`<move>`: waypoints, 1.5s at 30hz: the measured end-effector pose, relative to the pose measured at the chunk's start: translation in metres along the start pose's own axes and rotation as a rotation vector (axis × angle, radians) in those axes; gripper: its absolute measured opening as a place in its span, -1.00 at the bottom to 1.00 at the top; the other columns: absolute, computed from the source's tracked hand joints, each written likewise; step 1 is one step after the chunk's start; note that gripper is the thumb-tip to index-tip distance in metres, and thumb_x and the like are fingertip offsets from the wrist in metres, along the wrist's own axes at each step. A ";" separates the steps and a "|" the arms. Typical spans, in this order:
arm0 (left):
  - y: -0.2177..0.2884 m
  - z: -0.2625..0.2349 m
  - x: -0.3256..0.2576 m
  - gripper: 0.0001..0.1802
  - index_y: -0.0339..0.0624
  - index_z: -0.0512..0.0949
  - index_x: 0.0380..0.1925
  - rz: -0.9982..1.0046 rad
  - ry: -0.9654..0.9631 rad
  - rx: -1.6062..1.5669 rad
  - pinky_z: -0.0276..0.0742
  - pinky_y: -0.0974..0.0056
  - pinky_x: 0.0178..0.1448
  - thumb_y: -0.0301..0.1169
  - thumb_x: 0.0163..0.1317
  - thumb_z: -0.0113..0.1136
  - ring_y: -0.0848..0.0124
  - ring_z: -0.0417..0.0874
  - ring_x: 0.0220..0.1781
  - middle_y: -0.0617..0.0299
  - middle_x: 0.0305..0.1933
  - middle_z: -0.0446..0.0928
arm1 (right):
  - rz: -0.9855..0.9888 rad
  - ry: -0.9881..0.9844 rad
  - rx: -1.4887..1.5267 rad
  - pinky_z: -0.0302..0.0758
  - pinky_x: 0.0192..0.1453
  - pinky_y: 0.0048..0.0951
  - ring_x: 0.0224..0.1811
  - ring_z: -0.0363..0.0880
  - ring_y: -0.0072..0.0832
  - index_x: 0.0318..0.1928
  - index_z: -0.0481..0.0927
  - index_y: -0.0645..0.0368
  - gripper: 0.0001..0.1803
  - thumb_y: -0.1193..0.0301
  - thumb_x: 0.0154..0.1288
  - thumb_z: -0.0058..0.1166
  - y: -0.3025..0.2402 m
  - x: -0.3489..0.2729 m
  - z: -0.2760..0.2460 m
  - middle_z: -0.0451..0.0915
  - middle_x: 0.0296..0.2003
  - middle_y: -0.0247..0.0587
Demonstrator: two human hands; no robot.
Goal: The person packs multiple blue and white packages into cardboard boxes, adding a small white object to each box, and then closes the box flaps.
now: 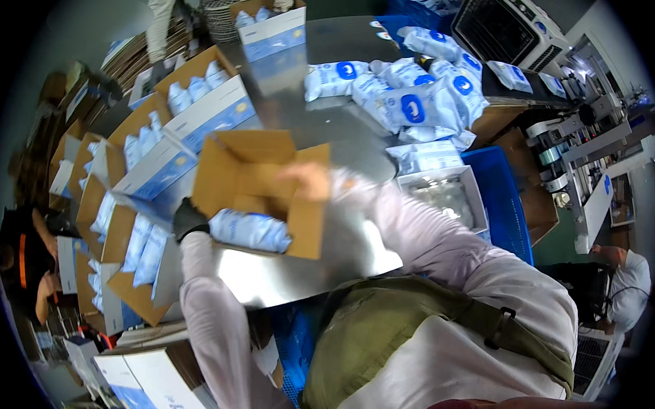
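An open brown cardboard carton (255,143) stands on the metal table in front of me, its flaps raised. Inside, along its near side, lies one white-and-blue soft pack (250,230). My left hand (189,219), in a dark glove, is closed on the carton's left edge, beside the pack. Over the right part of the carton is my right hand (308,180), bare and smeared by motion; no pack can be seen in it. A heap of similar soft packs (414,107) lies on the table to the far right.
Several filled cartons (217,114) stand along the left. A white box with clear contents (444,196) and a blue crate (504,197) are at the right, near a conveyor with packs (510,76). Folded cartons (156,380) lie lower left. Other people stand at the left, right and far side.
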State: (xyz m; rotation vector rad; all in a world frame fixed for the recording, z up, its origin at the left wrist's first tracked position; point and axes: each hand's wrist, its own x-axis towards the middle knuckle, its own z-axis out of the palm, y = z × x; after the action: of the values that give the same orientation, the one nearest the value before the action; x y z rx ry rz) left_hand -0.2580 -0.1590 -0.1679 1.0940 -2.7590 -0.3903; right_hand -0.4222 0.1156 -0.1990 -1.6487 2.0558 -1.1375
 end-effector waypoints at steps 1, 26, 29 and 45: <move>0.002 -0.006 0.004 -0.80 -0.20 0.50 -0.34 -0.044 -0.026 -0.015 0.43 0.08 -0.04 -0.37 0.03 0.00 0.02 0.53 -0.11 -0.09 -0.25 0.54 | 0.033 -0.020 -0.176 0.25 0.19 -0.23 0.13 0.32 -0.18 0.02 0.43 0.10 -0.41 0.49 -0.18 0.13 -0.007 -0.007 -0.066 0.40 0.04 -0.02; 0.505 0.268 -0.129 -0.15 0.07 0.03 0.27 1.014 -0.471 0.219 0.11 -0.27 0.09 -0.16 -0.08 0.11 0.11 0.10 0.30 0.03 0.29 0.05 | 0.664 0.914 0.257 0.27 0.11 -0.45 -0.03 0.39 -0.37 0.21 0.16 0.29 0.02 0.50 -0.45 0.30 0.113 -0.291 -0.308 0.42 -0.07 -0.11; 0.476 0.185 -0.092 -0.10 0.06 0.08 0.24 0.898 -0.795 0.122 0.23 -0.07 0.11 -0.17 -0.20 0.19 0.09 0.26 0.19 -0.04 0.15 0.24 | 0.696 1.010 0.274 0.34 0.05 -0.41 -0.09 0.43 -0.36 0.16 0.21 0.29 -0.12 0.44 -0.35 0.18 0.078 -0.303 -0.305 0.42 -0.09 -0.09; 0.098 0.091 -0.074 -0.19 -0.15 0.12 0.18 -0.350 0.616 -1.188 0.17 0.12 0.23 -0.27 -0.15 0.18 0.10 0.24 0.20 -0.04 0.14 0.24 | -0.198 0.211 0.646 0.09 0.26 -0.42 0.14 0.28 -0.32 0.22 0.16 0.28 -0.04 0.39 -0.30 0.29 -0.054 0.074 -0.066 0.33 0.10 -0.02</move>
State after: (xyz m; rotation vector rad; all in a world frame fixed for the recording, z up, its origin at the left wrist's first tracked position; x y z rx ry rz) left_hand -0.2895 -0.0228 -0.2295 1.0301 -1.3490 -1.2394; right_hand -0.4493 0.0723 -0.0984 -1.4546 1.4019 -1.8626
